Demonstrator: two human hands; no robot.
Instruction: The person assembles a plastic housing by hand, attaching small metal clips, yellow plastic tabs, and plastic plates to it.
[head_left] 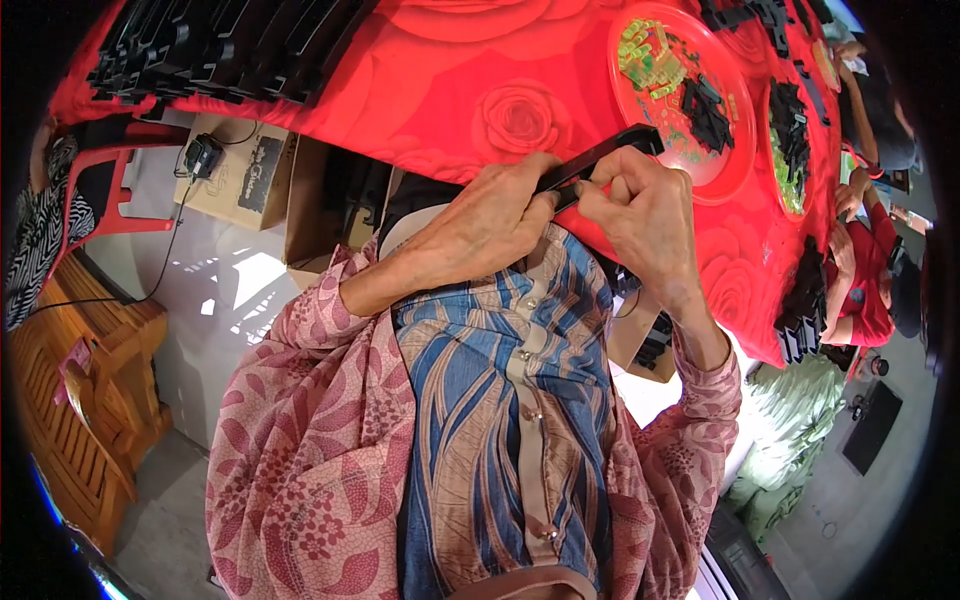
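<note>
A long black plastic strip (598, 157) lies slanted between my hands, just over the near edge of the red tablecloth. My left hand (487, 222) is closed around its lower left end, thumb and fingers on either side. Against the strip's near side, my right hand (643, 207) is closed with curled fingertips pinched together; whatever they hold is hidden. Beyond my right hand is a red round tray (738, 168), with green and yellow small parts (650, 58) and a pile of small black parts (707, 115) in it.
Black plastic parts (215, 50) stand in rows at the table's far left. A second tray with black pieces (789, 130) sits at the right, near other people's hands (845, 260). Cardboard boxes (240, 175), a red chair (125, 190) and a wooden bench (85, 400) are on the left.
</note>
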